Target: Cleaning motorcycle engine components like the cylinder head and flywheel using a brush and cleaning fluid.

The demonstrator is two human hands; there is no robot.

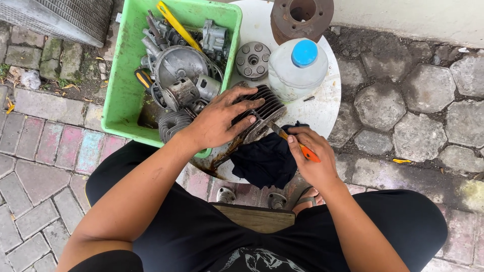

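- The round white bench [322, 108] carries the work: a finned metal cylinder [262, 113] lies on its side near the front edge, partly over a dark cloth [264, 161], just beside the green crate [123, 95] of engine parts.
- The left hand [219, 121] lies spread across the fins, palm down, pressing the cylinder still; a firm, flat press looks right here, so the part cannot roll.
- The right hand [310, 158] is closed around an orange-handled tool [297, 143], its tip set against the cylinder's lower end. Judging from this, short, shallow strokes directed away from the holding fingers would serve best, with the cloth catching what comes off.
- A clear plastic jug [297, 68] with a blue cap stands just behind the cylinder, close enough to be knocked.
- The tool's tip is too small to tell whether it is a blade or a driver.
- The surface being worked faces away and is hidden.
- The rusty ring [302, 17] at the bench's far edge is cut off by the frame.
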